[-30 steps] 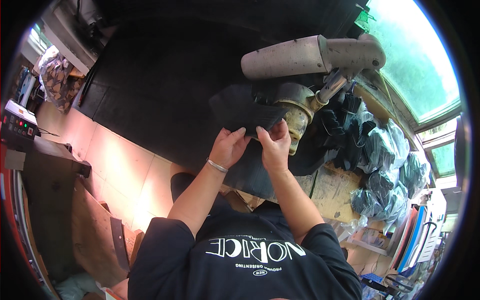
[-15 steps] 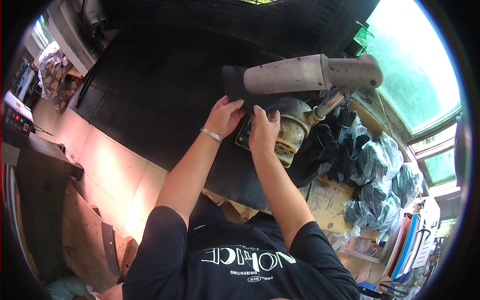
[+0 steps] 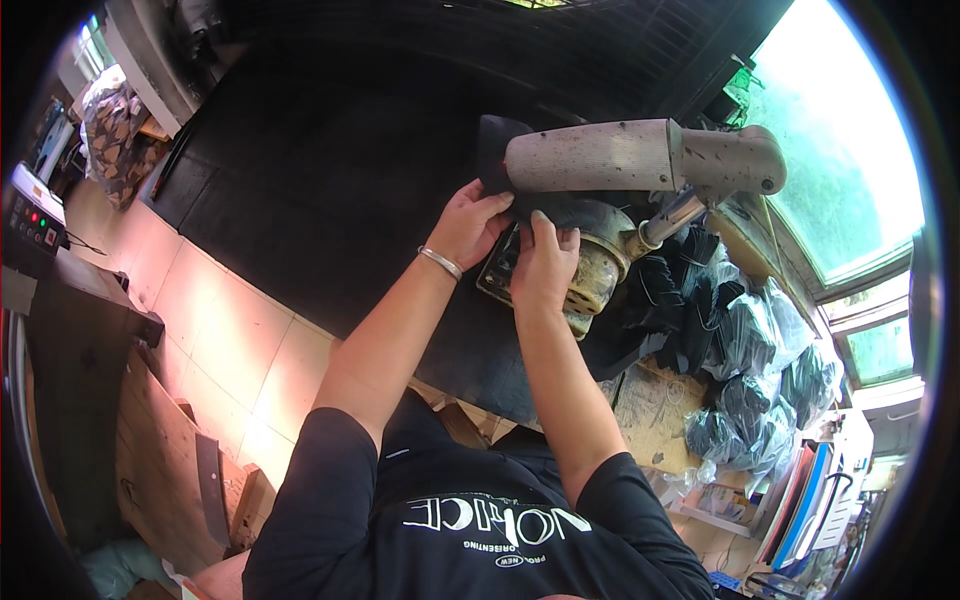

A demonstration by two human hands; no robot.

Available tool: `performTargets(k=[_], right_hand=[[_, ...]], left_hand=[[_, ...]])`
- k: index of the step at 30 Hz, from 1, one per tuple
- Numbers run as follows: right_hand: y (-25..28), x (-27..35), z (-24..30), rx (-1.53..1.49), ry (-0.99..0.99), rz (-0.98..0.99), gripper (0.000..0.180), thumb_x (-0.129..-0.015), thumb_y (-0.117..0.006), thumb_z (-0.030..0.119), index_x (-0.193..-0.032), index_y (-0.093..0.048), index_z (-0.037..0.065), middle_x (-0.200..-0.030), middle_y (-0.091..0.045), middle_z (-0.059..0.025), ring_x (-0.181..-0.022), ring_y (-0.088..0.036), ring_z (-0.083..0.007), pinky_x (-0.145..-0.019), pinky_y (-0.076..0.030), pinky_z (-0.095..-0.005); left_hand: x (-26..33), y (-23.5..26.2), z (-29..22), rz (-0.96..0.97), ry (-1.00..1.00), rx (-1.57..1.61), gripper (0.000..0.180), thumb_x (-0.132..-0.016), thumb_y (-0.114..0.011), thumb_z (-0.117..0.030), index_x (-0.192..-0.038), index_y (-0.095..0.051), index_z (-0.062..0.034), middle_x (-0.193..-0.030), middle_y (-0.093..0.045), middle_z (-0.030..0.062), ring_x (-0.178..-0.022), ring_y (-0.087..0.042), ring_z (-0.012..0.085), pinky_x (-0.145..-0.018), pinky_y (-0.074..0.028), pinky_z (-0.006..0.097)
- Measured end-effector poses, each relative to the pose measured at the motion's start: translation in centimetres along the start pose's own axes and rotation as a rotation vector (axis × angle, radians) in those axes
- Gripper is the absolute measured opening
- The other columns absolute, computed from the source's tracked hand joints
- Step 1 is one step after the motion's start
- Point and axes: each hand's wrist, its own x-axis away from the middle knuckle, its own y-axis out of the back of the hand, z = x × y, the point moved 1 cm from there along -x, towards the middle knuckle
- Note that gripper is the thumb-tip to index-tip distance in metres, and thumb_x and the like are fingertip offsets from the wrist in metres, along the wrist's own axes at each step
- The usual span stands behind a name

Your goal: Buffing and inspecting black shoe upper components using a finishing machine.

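Note:
A thin dark flat piece point(image 3: 493, 140) passes below the left end of a grey, ribbed machine arm point(image 3: 590, 157). Its edge nearest me is pinched between the thumb and fingers of my left hand point(image 3: 474, 222), which has a silver bangle at the wrist. My right hand point(image 3: 545, 262) grips the same edge close beside it, thumb and fingers together. Just right of my right hand is the machine's worn, cream-coloured base point(image 3: 603, 262), with holes in its front. The black surroundings partly hide the piece's outline.
A broad black work surface point(image 3: 320, 190) spreads left and behind. Black strips point(image 3: 680, 290) and clear plastic bags of dark material point(image 3: 745, 400) crowd the right side, near a window point(image 3: 840, 150). A control box with lit buttons point(image 3: 38, 218) stands at far left.
The whole view has shifted, so the machine and both hands appear a little further right. Both hands keep their grip on the dark piece, with little visible movement against the machine.

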Motion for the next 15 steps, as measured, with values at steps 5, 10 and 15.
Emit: performTargets(k=[5,10,15], right_hand=[[0.1,0.5,0.4,-0.023,0.001,0.014,0.039,-0.084,-0.061,-0.005,-0.119,-0.046,0.001,-0.115,-0.057,-0.0092,-0.103,-0.058,-0.0171,-0.089,-0.048,-0.0294],[0.7,1.3,0.4,0.001,-0.008,0.017,0.039,-0.083,-0.061,-0.006,-0.119,-0.047,0.0,-0.116,-0.057,-0.0096,-0.104,-0.058,-0.0173,-0.091,-0.047,-0.0287],[1.4,2.3,0.2,0.066,-0.02,0.034,0.041,-0.085,-0.06,-0.003,-0.123,-0.049,0.005,-0.119,-0.057,-0.005,-0.108,-0.056,-0.0164,-0.093,-0.045,-0.0316]], left_hand=[[0.2,0.0,0.2,-0.009,0.009,0.003,0.031,-0.089,-0.053,0.006,-0.119,-0.052,0.0012,-0.116,-0.059,0.0123,-0.11,-0.058,0.0223,-0.101,-0.045,0.038],[1.1,-0.3,0.1,-0.018,0.015,0.004,0.025,-0.088,-0.055,0.005,-0.113,-0.055,0.0005,-0.113,-0.062,0.0125,-0.108,-0.06,0.0245,-0.101,-0.044,0.04],[1.8,0.6,0.2,0.011,0.03,-0.024,0.027,-0.088,-0.053,0.004,-0.115,-0.055,0.0016,-0.115,-0.062,0.013,-0.108,-0.06,0.0248,-0.101,-0.044,0.04]])
